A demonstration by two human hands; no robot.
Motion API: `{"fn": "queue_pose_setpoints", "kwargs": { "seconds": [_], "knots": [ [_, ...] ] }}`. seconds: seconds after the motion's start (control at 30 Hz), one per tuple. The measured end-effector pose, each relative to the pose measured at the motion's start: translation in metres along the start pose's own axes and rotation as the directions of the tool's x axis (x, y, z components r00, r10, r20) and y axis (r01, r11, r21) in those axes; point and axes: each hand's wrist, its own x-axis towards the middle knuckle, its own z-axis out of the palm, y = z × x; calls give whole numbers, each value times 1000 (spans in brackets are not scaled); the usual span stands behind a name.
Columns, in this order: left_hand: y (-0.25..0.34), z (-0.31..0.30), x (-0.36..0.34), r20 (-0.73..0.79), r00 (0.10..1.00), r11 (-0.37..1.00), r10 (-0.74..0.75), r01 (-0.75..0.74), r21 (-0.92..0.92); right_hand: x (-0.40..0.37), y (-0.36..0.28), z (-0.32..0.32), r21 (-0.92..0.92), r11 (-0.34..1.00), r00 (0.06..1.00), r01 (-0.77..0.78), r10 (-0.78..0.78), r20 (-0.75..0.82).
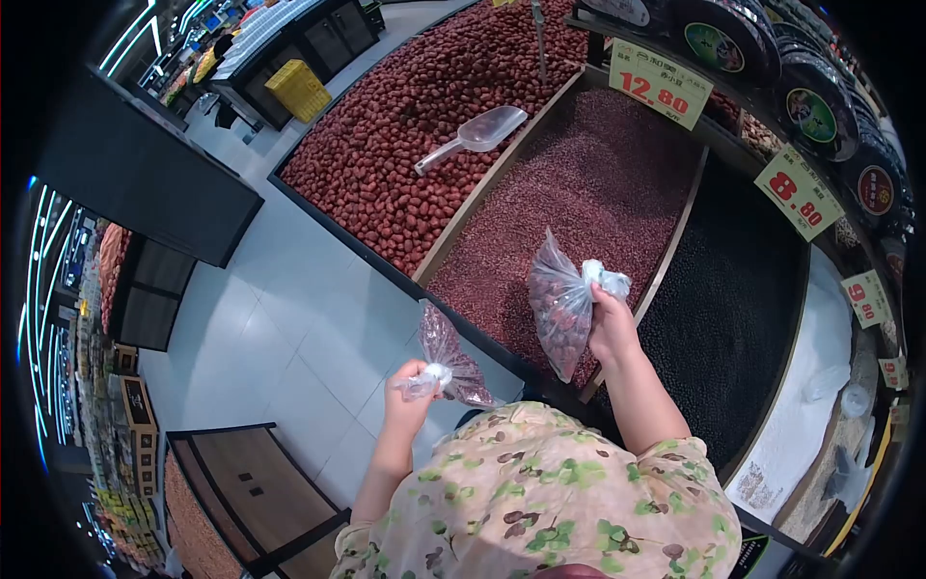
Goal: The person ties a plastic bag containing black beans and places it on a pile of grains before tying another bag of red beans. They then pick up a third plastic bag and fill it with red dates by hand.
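Note:
My left hand (405,386) is closed on the gathered neck of a small clear plastic bag (446,347) with dark red contents, over the floor beside the bins. My right hand (611,323) grips the knotted top of a larger clear bag (562,309), which holds reddish-brown pieces. That bag is over the bin of small red beans (608,183), near its front edge. A clear scoop (477,137) lies on the red dates (371,164) in the bin to the left. To the right of the red beans is a bin of black beans (723,318).
Price signs (662,85) stand along the back of the bins, below round packages (719,43). A white-lined bin (801,386) is at the right. Grey floor (280,338) lies left, with a dark pillar (164,164), a yellow crate (298,90) and a wooden bin (260,482).

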Motion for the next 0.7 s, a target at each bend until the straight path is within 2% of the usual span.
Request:
{"fn": "queue_pose_setpoints", "kwargs": {
  "seconds": [0.03, 0.1, 0.17, 0.23, 0.33, 0.37, 0.43, 0.5, 0.53, 0.57, 0.6, 0.63, 0.7],
  "knots": [
    [3, 3, 11, 23, 1000, 1000, -11, 11, -1, 1, -4, 1, -17, 1000, 1000, -4, 4, 2],
    [8, 7, 38, 136, 989, 996, 64, -73, 59, 1, -9, 1, -6, 1000, 998, 29, -30, -60],
    [16, 15, 66, 220, 972, 992, 80, -98, 76, 1, -11, -5, 58, 998, 999, 38, -37, -14],
    [19, 22, 94, 316, 945, 988, 86, -123, 98, -3, -13, -10, 100, 994, 999, 35, -32, -37],
    [30, 44, 131, 550, 809, 862, 208, -417, 287, -14, -13, -12, 113, 990, 991, 79, -66, -115],
    [36, 52, 138, 585, 784, 861, 207, -430, 271, -18, -11, -11, 116, 989, 989, 90, -75, -130],
    [44, 63, 151, 609, 776, 672, 163, -539, 507, -23, -7, -9, 132, 982, 980, 132, -110, -163],
    [40, 63, 164, 675, 718, 671, 170, -586, 455, -28, 4, -1, 204, 960, 978, 190, -166, -130],
    [35, 59, 173, 676, 718, 802, 164, -496, 333, -28, 12, 5, 217, 949, 969, 229, -200, -148],
    [36, 57, 179, 676, 721, 905, 153, -377, 197, -29, 22, 10, 84, 944, 942, 319, -306, -138],
    [39, 52, 183, 693, 690, 915, 209, -389, 112, -31, 31, 15, -60, 917, 910, 395, -399, -113],
    [47, 47, 185, 703, 677, 915, 218, -393, 94, -31, 41, 25, -160, 888, 878, 430, -453, -153],
    [57, 33, 188, 718, 644, 916, 265, -402, 23, -30, 55, 45, -315, 867, 888, 386, -442, -129]
  ]
}}
